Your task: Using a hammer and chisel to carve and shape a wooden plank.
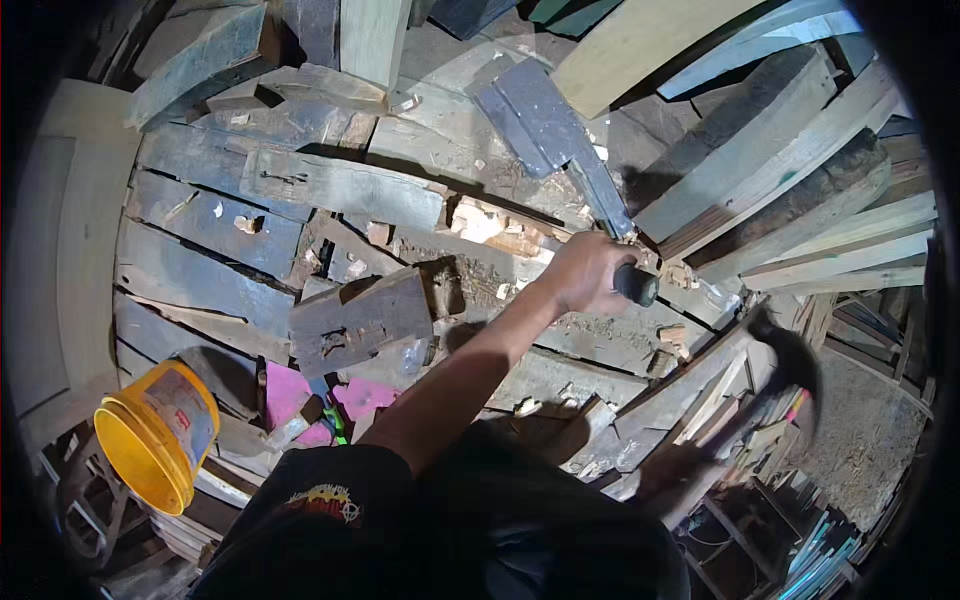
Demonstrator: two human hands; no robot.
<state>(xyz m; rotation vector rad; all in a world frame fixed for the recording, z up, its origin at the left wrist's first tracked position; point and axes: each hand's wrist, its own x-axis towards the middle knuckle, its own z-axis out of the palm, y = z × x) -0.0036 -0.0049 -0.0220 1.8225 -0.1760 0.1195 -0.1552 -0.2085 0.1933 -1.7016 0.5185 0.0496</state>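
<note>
- Near, off the right side of the plank bench (210, 240), we note the right hand (675, 475) blurred, its fingers seemingly closed round a hammer (785, 360).
- Farther in, over the bench's right half, the left hand (595, 275) makes a fist round a black handle (637, 286), butt end showing. We cannot see its working end; our guess is a chisel.
- We would want the butt square to the hammer face, fingers kept below it, and short, even blows.
- Just beyond the fist's left side, a long board (340, 185) ends near a pale cut patch (490, 222). We'd take thin bites there and brush off the chips (670, 340) to see the line.
- Farther still, toward the far edge, lies a dark grey piece (535, 115); whether it joins the handle, we cannot tell.
- Containers: one yellow bucket (160, 420), by the bench's near left corner. We see bare yellow inner wall; its bottom is hidden, so contents stay unknown.
- Right of it, pink sheets (285, 400) lie loose, holding nothing we can make out.
</note>
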